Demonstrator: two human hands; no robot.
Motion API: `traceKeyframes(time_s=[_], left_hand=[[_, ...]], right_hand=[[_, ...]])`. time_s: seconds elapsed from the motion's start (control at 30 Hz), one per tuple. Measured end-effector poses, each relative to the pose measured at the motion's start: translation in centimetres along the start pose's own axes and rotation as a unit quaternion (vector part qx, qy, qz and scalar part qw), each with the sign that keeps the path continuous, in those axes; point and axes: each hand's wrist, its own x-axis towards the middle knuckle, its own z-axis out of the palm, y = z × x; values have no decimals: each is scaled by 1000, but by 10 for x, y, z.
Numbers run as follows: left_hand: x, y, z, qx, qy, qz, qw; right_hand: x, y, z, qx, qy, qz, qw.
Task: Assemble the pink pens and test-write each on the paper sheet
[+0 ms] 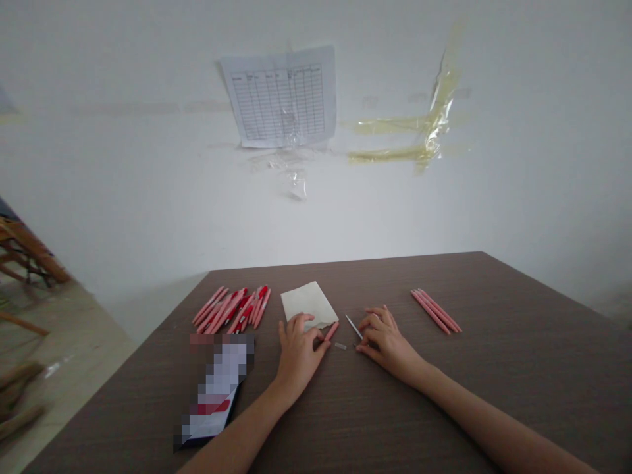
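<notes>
My left hand is closed, thumb and fingertips on a short pink pen barrel at the corner of a square of pale paper. Opposite it, my right hand has thumb and forefinger drawn together low over the table. A thin white pen refill reaches up to those fingertips; whether it is gripped or just lies against them I cannot tell. Something tiny and dark shows at the tip of the pinch. Between the hands lies a small clear plastic piece.
A pile of pink and red pens lies at the left of the brown table. Several pink pens sit side by side on the right. A partly blurred phone-like object is near my left forearm. Behind stands a white wall.
</notes>
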Motion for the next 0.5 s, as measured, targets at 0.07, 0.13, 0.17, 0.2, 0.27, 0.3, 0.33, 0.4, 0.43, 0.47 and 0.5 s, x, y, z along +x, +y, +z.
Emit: traceKeyframes(time_s=[0.07, 0.13, 0.17, 0.2, 0.27, 0.3, 0.33, 0.4, 0.43, 0.47, 0.5], left_hand=[[0, 0, 0, -2, 1, -2, 1000], [0, 0, 0, -5, -1, -3, 1000], [0, -1, 0, -7, -1, -2, 1000], [0, -1, 0, -9, -1, 0, 1000], [-1, -1, 0, -9, 0, 5, 1000], [-1, -2, 0, -9, 1, 8, 1000], [-1, -2, 1, -8, 4, 10, 1000], [-2, -3, 1, -6, 12, 12, 1000], [-3, -3, 1, -4, 16, 13, 1000], [-3, -4, 1, -2, 22, 12, 1000], [-4, -4, 1, 2, 28, 11, 1000]], right_hand=[[0, 0, 0, -1, -3, 4, 1000], [0, 1, 1, 0, -4, 7, 1000], [1, 2, 2, 2, -4, 8, 1000], [1, 2, 3, 2, -1, 10, 1000], [1, 4, 4, 0, 10, 16, 1000], [1, 5, 3, -1, 17, 18, 1000], [1, 7, 2, -3, 26, 20, 999], [0, 13, -3, -4, 46, 20, 999], [0, 18, -6, -5, 59, 22, 998], [0, 24, -11, -9, 72, 27, 997], [-1, 31, -15, -17, 82, 35, 996]])
